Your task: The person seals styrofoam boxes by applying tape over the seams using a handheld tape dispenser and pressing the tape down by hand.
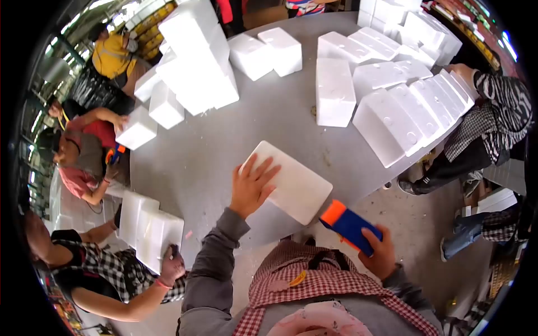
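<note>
A white foam box [295, 182] with rounded corners lies at the near edge of the grey table, its smooth top towards me. My left hand [254, 185] rests flat on the left part of this box, fingers spread. Close to the box's right corner, my right hand [378, 252] is closed around a blue and orange handheld tool [354, 229]. The tool's orange end points at the box, apparently just apart from it. Its exact kind is unclear.
Stacks of white foam boxes stand on the grey table [224, 151], at back left [196, 61] and right [414, 112]. Beside me on the left, a person [112, 269] in a checked apron holds foam boxes [151, 229]. Other people stand around the table.
</note>
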`<state>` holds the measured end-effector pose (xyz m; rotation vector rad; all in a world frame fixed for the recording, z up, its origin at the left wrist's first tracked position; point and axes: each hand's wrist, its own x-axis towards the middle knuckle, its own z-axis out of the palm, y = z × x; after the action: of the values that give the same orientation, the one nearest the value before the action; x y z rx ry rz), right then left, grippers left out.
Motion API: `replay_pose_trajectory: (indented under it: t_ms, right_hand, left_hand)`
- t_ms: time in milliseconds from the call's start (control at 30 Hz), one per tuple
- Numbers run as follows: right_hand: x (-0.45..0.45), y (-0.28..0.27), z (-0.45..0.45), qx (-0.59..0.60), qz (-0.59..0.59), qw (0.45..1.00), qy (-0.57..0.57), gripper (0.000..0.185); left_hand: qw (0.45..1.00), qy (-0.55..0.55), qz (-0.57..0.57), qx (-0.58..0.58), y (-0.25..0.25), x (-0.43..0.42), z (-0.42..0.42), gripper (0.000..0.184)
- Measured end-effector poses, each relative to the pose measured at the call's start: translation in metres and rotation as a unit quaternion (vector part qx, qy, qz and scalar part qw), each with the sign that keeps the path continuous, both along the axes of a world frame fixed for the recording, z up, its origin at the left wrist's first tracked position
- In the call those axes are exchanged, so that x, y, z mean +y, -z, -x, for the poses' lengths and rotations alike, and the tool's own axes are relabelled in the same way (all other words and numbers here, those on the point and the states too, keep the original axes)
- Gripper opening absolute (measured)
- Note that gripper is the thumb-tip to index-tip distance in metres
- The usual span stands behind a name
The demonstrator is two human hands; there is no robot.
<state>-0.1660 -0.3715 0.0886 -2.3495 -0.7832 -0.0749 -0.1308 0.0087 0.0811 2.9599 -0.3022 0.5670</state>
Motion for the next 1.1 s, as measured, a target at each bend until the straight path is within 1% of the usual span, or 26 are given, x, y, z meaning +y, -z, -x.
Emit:
replay_pose_trajectory:
  t_ms: [33,133,233,267,300,367,400,433,467,500,533,567,600,633,667,700,733,767,800,833,867,900,967,1033,1067,1100]
  right_hand:
    - [-0.013,0.051,0.013,0.015,-0.052,0.998,0.024,0.068]
    - [0.027,0.131,0.009,0.049,-0.212,0.973,0.075,0.065]
    - [0.06,0.168,-0.031,0.118,-0.398,0.897,0.148,0.067]
    - [0.06,0.144,-0.048,0.211,-0.52,0.821,0.106,0.066]
    - [0.058,0.123,-0.063,0.23,-0.539,0.8,0.128,0.067]
    - [0.046,0.124,-0.087,0.317,-0.551,0.766,0.093,0.068]
    - [0.047,0.128,-0.081,0.306,-0.561,0.762,0.106,0.068]
    - [0.05,0.132,-0.071,0.315,-0.59,0.733,0.127,0.068]
    - [0.058,0.136,-0.06,0.327,-0.617,0.701,0.144,0.068]
    - [0.076,0.15,-0.035,0.326,-0.618,0.699,0.151,0.068]
    - [0.101,0.171,-0.002,0.268,-0.6,0.721,0.22,0.065]
    - [0.118,0.183,0.015,0.206,-0.575,0.74,0.281,0.063]
    - [0.135,0.182,0.018,0.206,-0.576,0.74,0.278,0.063]
    - [0.158,0.181,0.03,0.198,-0.602,0.72,0.283,0.063]
    - [0.166,0.182,0.038,0.194,-0.59,0.731,0.283,0.064]
    - [0.175,0.182,0.046,0.19,-0.578,0.742,0.283,0.065]
    - [0.171,0.175,0.028,0.174,-0.531,0.782,0.275,0.068]
    - [0.165,0.163,0.016,0.21,-0.543,0.777,0.237,0.067]
    - [0.157,0.154,0.006,0.242,-0.556,0.769,0.202,0.066]
    - [0.152,0.16,-0.006,0.262,-0.566,0.762,0.173,0.066]
    - [0.152,0.17,-0.007,0.281,-0.575,0.754,0.149,0.066]
    - [0.155,0.155,0.013,0.279,-0.576,0.753,0.154,0.066]
    - [0.155,0.124,0.052,0.273,-0.611,0.714,0.203,0.065]
    - [0.163,0.133,0.125,0.318,-0.663,0.644,0.21,0.068]
    - [0.175,0.138,0.166,0.327,-0.69,0.609,0.215,0.07]
    - [0.191,0.148,0.211,0.302,-0.65,0.657,0.232,0.072]
  left_hand:
    - [0.999,-0.011,0.05,-0.009,0.008,-0.002,-0.001,0.034]
    - [1.0,-0.013,0.013,-0.025,0.013,-0.005,-0.035,0.035]
    - [0.999,-0.013,-0.014,-0.03,0.005,-0.016,-0.102,0.038]
    - [0.999,-0.026,-0.008,-0.033,0.006,-0.022,-0.122,0.039]
    - [0.999,-0.005,-0.014,-0.034,0.011,-0.019,-0.136,0.039]
    - [0.986,0.16,0.01,-0.042,0.018,-0.011,-0.166,0.041]
    - [0.983,0.177,-0.04,-0.032,0.018,-0.012,-0.172,0.041]
    - [0.98,0.193,-0.04,-0.029,0.021,-0.013,-0.176,0.041]
    - [0.988,0.145,-0.051,0.034,0.021,-0.012,-0.179,0.043]
    - [0.989,0.091,-0.06,0.096,0.024,-0.012,-0.175,0.044]
    - [0.985,0.017,-0.05,0.166,0.031,-0.012,-0.168,0.045]
    - [0.985,0.015,-0.045,0.164,0.036,-0.015,-0.157,0.045]
    - [0.984,-0.071,-0.043,0.158,0.038,-0.017,-0.145,0.047]
    - [0.974,-0.158,-0.047,0.157,0.04,-0.015,-0.124,0.049]
    - [0.97,-0.168,-0.056,0.168,0.04,-0.006,-0.096,0.049]
    - [0.953,-0.212,0.018,0.216,0.037,-0.002,-0.07,0.051]
    - [0.928,-0.254,0.092,0.256,0.033,0.003,-0.048,0.054]
    - [0.927,-0.263,0.087,0.253,0.041,0.012,-0.025,0.054]
    - [0.974,-0.172,0.048,0.138,0.059,0.024,0.002,0.056]
    - [0.997,-0.074,0.01,0.021,0.07,0.031,0.022,0.059]
    - [1.0,-0.008,-0.01,0.019,0.051,0.025,0.038,0.062]
    - [1.0,-0.003,-0.01,0.022,0.051,0.028,0.041,0.062]
    - [0.995,0.004,0.041,0.093,0.053,0.027,0.038,0.061]
    - [0.992,-0.013,0.071,0.104,0.05,0.015,0.047,0.064]
    - [0.986,-0.09,0.062,0.126,0.046,0.001,0.051,0.065]
    - [0.974,-0.165,0.053,0.147,0.046,-0.014,0.053,0.067]
